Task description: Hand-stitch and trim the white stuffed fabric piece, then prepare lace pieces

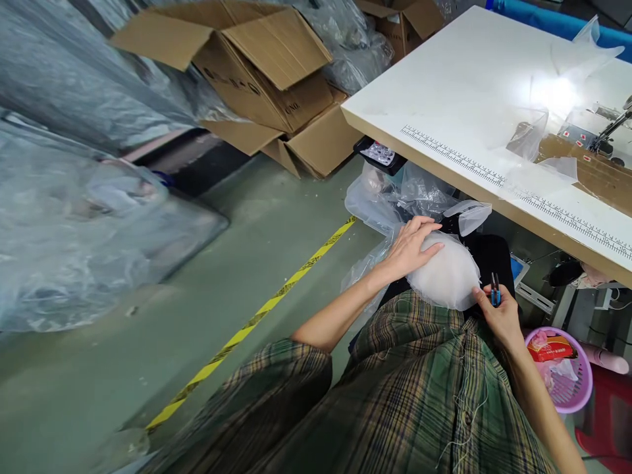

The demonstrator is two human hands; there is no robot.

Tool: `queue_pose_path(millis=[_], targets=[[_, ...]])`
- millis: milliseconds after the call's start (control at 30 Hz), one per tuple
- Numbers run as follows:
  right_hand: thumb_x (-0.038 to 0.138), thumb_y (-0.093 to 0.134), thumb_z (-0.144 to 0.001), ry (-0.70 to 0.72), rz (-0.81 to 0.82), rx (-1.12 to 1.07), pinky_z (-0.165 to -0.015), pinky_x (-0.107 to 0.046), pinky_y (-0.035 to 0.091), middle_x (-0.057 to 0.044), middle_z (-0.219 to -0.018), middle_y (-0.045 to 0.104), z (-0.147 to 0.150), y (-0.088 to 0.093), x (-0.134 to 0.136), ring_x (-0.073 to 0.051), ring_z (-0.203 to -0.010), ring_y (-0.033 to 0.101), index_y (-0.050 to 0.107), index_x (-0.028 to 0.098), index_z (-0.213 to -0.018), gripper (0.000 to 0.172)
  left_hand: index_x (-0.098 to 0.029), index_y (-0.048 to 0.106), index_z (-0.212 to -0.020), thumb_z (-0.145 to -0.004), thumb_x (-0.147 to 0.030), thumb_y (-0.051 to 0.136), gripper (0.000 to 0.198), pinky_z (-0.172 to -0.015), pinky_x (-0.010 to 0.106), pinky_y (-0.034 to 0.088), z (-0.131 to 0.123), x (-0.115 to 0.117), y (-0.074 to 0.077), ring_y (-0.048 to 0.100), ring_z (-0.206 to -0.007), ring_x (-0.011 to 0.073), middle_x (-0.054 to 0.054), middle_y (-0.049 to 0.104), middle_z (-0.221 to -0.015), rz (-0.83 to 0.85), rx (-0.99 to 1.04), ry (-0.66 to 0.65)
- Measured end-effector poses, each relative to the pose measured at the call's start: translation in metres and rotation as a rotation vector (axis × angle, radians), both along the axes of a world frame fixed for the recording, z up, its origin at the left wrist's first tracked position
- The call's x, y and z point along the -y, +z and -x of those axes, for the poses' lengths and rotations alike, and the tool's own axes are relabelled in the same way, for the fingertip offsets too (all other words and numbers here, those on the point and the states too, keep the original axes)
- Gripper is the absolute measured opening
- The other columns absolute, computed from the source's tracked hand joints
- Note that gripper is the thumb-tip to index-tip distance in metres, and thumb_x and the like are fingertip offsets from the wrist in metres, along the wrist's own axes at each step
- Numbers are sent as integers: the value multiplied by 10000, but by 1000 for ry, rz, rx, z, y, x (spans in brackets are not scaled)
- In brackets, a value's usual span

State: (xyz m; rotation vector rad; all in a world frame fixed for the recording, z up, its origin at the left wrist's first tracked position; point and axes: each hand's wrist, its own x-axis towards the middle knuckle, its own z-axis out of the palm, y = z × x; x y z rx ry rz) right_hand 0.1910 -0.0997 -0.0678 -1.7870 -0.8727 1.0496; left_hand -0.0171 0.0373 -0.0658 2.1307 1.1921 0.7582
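A white, domed, padded fabric piece point(444, 273) with a sheer layer round its edge lies in my lap. My left hand point(409, 247) rests on its upper left side, fingers stretched out and thumb apart on the fabric. At the lower right edge of the piece is my right hand point(501, 316), its thumb and finger touching the rim. The same hand is closed round small blue-handled thread snips point(495, 293), whose dark blades point away from me. What lies under the piece is hidden.
To the right, a white sewing table point(434, 85) with a printed ruler carries a lit sewing machine point(609, 135) and sheer fabric scraps. Below are a plastic-lined bin point(372, 197) and a purple basket point(585, 375). Cardboard boxes point(266, 85) and plastic-wrapped goods point(99, 243) stand left.
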Motion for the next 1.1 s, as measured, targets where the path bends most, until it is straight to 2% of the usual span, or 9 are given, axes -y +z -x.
queue_pose_path(millis=[133,233,333,533,667,800,967,1033,1100], targets=[[597,662,-777,-118,-199,249,-471,-253,323,98,-518,367,4,11,-3,-104,-463,351,478,237,-749,405,-182,608,-1243,-994,-415,479,365,-1047,469,445,-14,26,-5,573,-1231,263,141,598,-1300,-272,28,-33],[463,613,-843,35,-354,272,-504,-259,369,55,-602,469,18,16,-11,-111,-504,405,492,236,-753,273,-148,573,-1291,-968,-441,481,446,-1079,524,412,-23,51,-15,585,-1216,293,177,611,-1304,-399,30,-103],[401,571,-864,206,-402,243,-593,-286,452,7,-713,588,29,6,-25,-142,-601,515,552,232,-816,177,-109,500,-1385,-944,-420,492,540,-1154,567,333,-27,62,-31,531,-1313,330,216,566,-1389,-404,-21,-168],[469,516,-891,161,-377,195,-871,-405,503,-79,-933,686,25,-35,-57,-226,-885,633,642,210,-935,292,-107,479,-1443,-953,-438,509,592,-1211,652,172,-21,36,-52,369,-1455,379,221,461,-1514,-225,-156,-233],[514,539,-873,135,-321,101,-926,-427,488,-94,-979,696,26,-56,-65,-245,-953,639,664,204,-957,345,-115,450,-1477,-964,-448,508,614,-1220,629,197,-17,21,-62,369,-1457,359,208,435,-1537,-115,-165,-289],[546,555,-856,107,-282,17,-958,-433,473,-97,-989,698,33,-71,-64,-245,-964,635,665,200,-956,377,-120,451,-1478,-948,-412,549,613,-1233,586,225,-16,19,-75,376,-1460,338,202,440,-1534,-57,-132,-307],[580,599,-806,65,-230,-159,-864,-386,508,-80,-963,704,39,-83,-67,-233,-930,630,654,211,-927,392,-182,496,-1451,-918,-379,604,578,-1236,568,237,-16,17,-87,412,-1441,311,171,491,-1505,-5,-112,-307],[588,607,-785,39,-200,-260,-700,-328,518,-52,-869,681,38,-87,-70,-201,-796,617,641,216,-905,392,-191,517,-1437,-903,-378,632,577,-1232,556,253,-16,13,-88,421,-1435,311,166,505,-1494,24,-103,-310],[594,611,-760,19,-164,-377,-486,-259,424,-2,-724,608,34,-90,-74,-139,-562,511,622,216,-873,394,-195,526,-1433,-890,-384,654,588,-1222,549,277,-15,10,-90,439,-1423,311,163,520,-1483,58,-74,-318]])
